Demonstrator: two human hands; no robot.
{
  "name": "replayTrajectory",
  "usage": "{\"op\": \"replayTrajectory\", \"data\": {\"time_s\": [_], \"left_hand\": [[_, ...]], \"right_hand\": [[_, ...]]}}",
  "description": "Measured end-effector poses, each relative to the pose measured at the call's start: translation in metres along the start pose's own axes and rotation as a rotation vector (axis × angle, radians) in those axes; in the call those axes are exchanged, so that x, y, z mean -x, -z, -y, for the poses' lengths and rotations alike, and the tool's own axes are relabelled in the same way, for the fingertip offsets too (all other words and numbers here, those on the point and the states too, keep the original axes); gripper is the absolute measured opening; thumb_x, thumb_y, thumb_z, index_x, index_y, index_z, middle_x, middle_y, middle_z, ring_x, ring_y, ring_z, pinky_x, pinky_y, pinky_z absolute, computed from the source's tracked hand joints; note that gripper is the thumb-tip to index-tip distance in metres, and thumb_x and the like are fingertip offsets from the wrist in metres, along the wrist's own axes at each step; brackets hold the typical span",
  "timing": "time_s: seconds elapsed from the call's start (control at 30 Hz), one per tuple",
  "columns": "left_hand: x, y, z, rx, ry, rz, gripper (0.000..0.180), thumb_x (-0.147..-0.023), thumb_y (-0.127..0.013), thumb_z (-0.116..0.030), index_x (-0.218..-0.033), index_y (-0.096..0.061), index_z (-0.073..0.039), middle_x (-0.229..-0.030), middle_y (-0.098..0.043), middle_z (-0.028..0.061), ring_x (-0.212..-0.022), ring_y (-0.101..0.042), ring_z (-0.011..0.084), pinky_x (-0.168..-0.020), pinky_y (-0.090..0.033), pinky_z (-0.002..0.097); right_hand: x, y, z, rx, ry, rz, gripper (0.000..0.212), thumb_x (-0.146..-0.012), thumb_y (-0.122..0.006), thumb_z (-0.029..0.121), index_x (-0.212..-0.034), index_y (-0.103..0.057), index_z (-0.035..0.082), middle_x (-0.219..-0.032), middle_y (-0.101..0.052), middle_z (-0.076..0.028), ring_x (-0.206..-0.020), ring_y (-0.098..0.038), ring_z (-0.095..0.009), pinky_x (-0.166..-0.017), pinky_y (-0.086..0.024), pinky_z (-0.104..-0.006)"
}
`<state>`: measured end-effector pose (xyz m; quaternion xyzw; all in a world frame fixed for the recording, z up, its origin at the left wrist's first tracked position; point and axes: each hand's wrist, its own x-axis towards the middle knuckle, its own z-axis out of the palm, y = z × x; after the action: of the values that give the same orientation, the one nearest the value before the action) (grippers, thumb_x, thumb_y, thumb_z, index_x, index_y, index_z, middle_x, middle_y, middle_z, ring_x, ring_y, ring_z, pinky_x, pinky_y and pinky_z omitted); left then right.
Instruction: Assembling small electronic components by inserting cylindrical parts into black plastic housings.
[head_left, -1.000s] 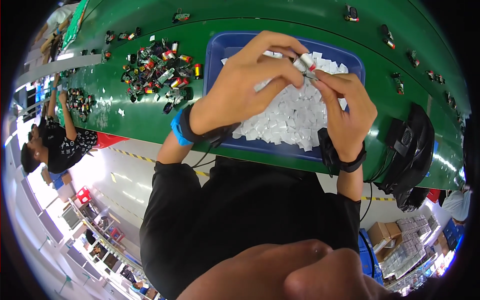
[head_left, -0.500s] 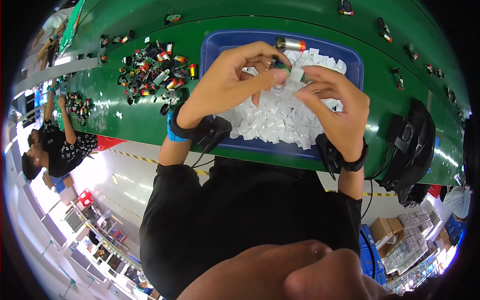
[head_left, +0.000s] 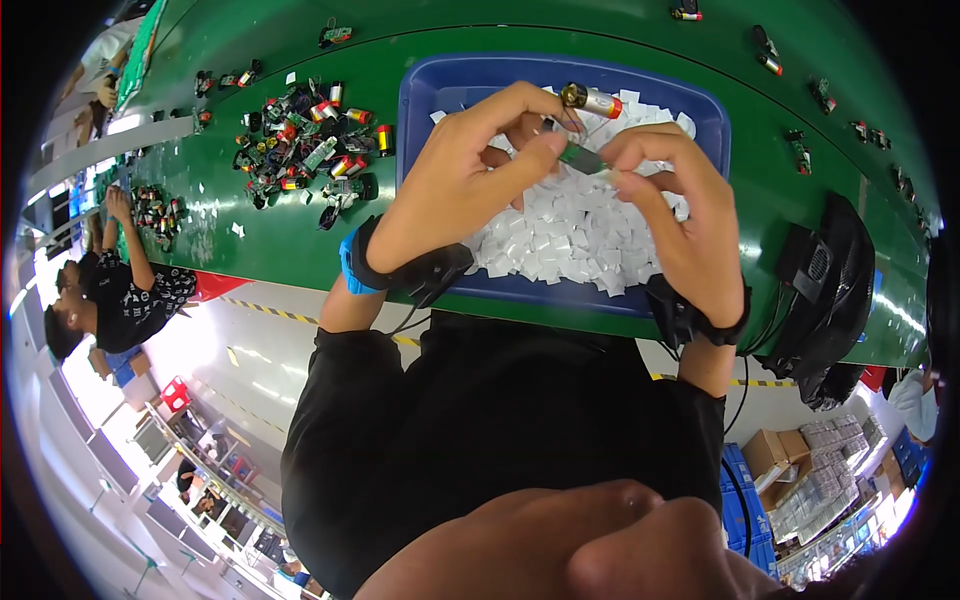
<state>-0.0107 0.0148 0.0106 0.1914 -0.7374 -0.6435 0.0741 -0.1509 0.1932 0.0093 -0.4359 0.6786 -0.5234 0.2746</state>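
Note:
Over a blue tray point(head_left: 405, 125) heaped with small white square pieces point(head_left: 555, 245), both my hands meet at a small green circuit board point(head_left: 582, 157). My left hand point(head_left: 470, 165) pinches the board's left end between thumb and fingers. A silver and red cylindrical battery point(head_left: 592, 101), joined by thin wires, hangs just beyond those fingers. At the board's right end, the thumb and fingertips of my right hand point(head_left: 685, 190) are closed on its edge. A small pale bit shows at these fingertips; its kind is unclear.
Left of the tray lies a pile of circuit boards with batteries point(head_left: 310, 140) on the green table point(head_left: 300, 240). More such units point(head_left: 800, 155) are spread along the far and right sides. A black bag point(head_left: 835, 280) lies at the right. Another person point(head_left: 120, 270) works farther left.
The board has turned, and its greenish face now slants between my hands. My right fingers have closed in on its end. The battery has swung to the right and tilted.

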Motion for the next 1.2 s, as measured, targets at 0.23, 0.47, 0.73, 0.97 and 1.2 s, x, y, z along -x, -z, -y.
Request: {"op": "replayTrajectory", "data": {"time_s": [0.23, 0.47, 0.73, 0.97, 1.2], "left_hand": [[-0.001, -0.002, 0.002, -0.127, -0.170, -0.015, 0.014, -0.093, -0.064, -0.014, -0.103, -0.063, -0.004, -0.078, -0.062, 0.0038, -0.061, -0.058, 0.0103, -0.049, -0.044, 0.0248], [0.005, -0.005, -0.001, -0.402, -0.094, 0.078, 0.010, -0.090, -0.057, -0.011, -0.097, -0.055, -0.004, -0.078, -0.060, 0.0076, -0.065, -0.057, 0.0156, -0.056, -0.045, 0.0307], [-0.007, 0.001, 0.011, 0.219, -0.049, 0.216, 0.013, -0.092, -0.052, -0.012, -0.101, -0.054, -0.002, -0.098, -0.065, 0.0098, -0.094, -0.058, 0.0199, -0.083, -0.046, 0.0373], [-0.004, -0.001, 0.003, 0.620, 0.166, 0.194, 0.019, -0.096, -0.049, -0.011, -0.107, -0.059, 0.000, -0.112, -0.063, 0.0115, -0.103, -0.058, 0.0172, -0.087, -0.047, 0.0330], [-0.002, 0.008, -0.006, 0.358, 0.216, 0.308, 0.029, -0.094, -0.048, -0.004, -0.119, -0.061, 0.004, -0.112, -0.064, 0.0129, -0.094, -0.063, 0.0173, -0.068, -0.056, 0.0287]], "right_hand": [[-0.011, -0.008, -0.002, 0.123, 0.100, -0.258, 0.020, -0.092, -0.064, 0.002, -0.112, -0.064, -0.001, -0.105, -0.067, -0.009, -0.094, -0.064, -0.016, -0.084, -0.054, -0.0305], [-0.005, -0.013, -0.001, -0.076, 0.028, -0.060, 0.025, -0.083, -0.073, -0.003, -0.107, -0.067, 0.002, -0.106, -0.067, -0.010, -0.096, -0.064, -0.019, -0.091, -0.053, -0.0320], [-0.008, -0.004, -0.003, 0.358, 0.501, 0.002, 0.028, -0.072, -0.079, -0.007, -0.094, -0.068, 0.005, -0.098, -0.070, -0.006, -0.086, -0.061, -0.024, -0.080, -0.052, -0.0325], [-0.002, -0.013, 0.004, 0.373, 0.538, -0.137, 0.026, -0.072, -0.080, -0.006, -0.092, -0.069, 0.007, -0.101, -0.075, -0.006, -0.085, -0.060, -0.024, -0.074, -0.050, -0.0320], [-0.001, -0.012, 0.001, 0.456, 0.558, -0.165, 0.028, -0.071, -0.081, -0.005, -0.095, -0.071, 0.005, -0.102, -0.076, -0.006, -0.082, -0.060, -0.021, -0.069, -0.050, -0.0294]]}}
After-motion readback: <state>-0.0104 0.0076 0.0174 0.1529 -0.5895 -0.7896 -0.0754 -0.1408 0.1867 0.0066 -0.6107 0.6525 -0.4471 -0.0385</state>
